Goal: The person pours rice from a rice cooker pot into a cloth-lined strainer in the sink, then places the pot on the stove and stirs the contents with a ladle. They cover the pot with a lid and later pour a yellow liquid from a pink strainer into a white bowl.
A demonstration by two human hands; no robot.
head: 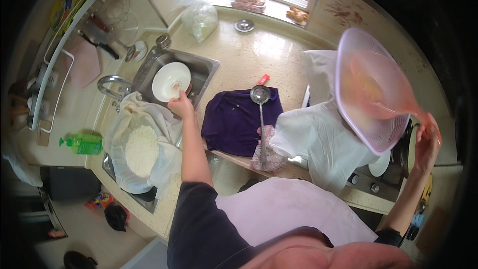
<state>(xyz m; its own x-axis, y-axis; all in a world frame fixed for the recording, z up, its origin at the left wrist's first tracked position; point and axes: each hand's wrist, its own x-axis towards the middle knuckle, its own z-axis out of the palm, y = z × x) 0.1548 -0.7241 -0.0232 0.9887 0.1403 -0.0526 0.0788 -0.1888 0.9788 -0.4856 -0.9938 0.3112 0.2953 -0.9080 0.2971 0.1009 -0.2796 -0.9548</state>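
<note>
My left hand (181, 105) grips the near rim of a white bowl (168, 78), which is tilted over the steel sink basin (209, 73). At the right, my right hand (427, 144) holds the handle of a translucent orange plastic ladle or scoop (388, 89). Its bowl part lies over a lilac plastic basket (345, 116). White cloth (313, 130) hangs beneath the basket. A cloth-lined basin of white grated or crumbly food (142, 151) stands over the nearer sink. Between my hands, a metal ladle (260, 95) rests on a dark purple cloth (231, 123).
The faucet (114, 82) curves beside the sink, near a green soap bottle (86, 144). A filled plastic bag (199, 18) and a metal lid (244, 25) sit at the back of the counter. Knives hang on the left rack (71, 33). Stove knobs (375, 186) show at right.
</note>
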